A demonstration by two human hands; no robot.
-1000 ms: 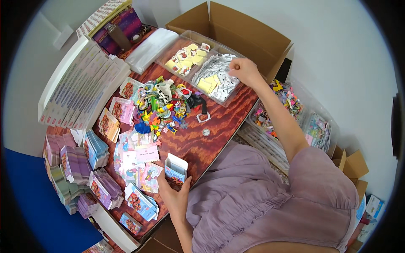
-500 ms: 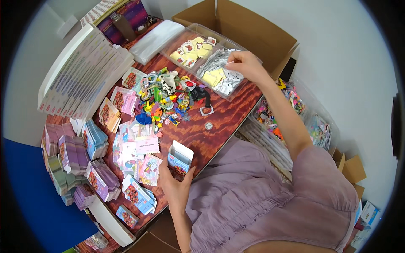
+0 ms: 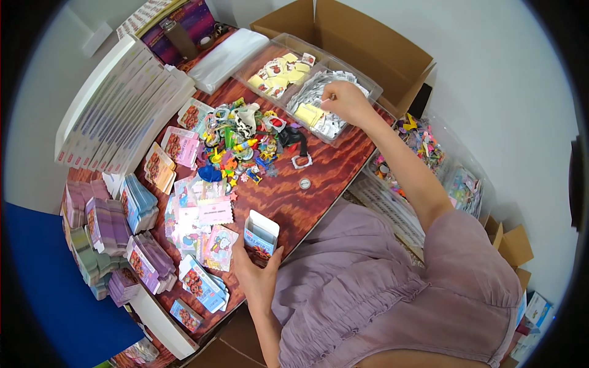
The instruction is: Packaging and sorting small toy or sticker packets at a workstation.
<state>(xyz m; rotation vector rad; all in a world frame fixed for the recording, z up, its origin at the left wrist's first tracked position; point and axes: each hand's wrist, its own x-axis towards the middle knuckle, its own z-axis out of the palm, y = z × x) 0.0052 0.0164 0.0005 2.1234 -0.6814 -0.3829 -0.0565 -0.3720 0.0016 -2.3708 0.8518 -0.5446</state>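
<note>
On a cluttered wooden desk (image 3: 319,196), the person's left hand (image 3: 256,276) held a small open box (image 3: 261,236) upright, mouth up as if ready for filling, while the right hand (image 3: 346,101) reached into a clear tray of paper packets (image 3: 319,113), fingertips pinched together on something too small to make out.

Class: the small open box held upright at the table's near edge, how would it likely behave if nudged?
The small open box looks like thin card, so probably light and easily crushed. Standing tall and narrow with its flap up, it would likely tip without the left hand gripping it.
</note>
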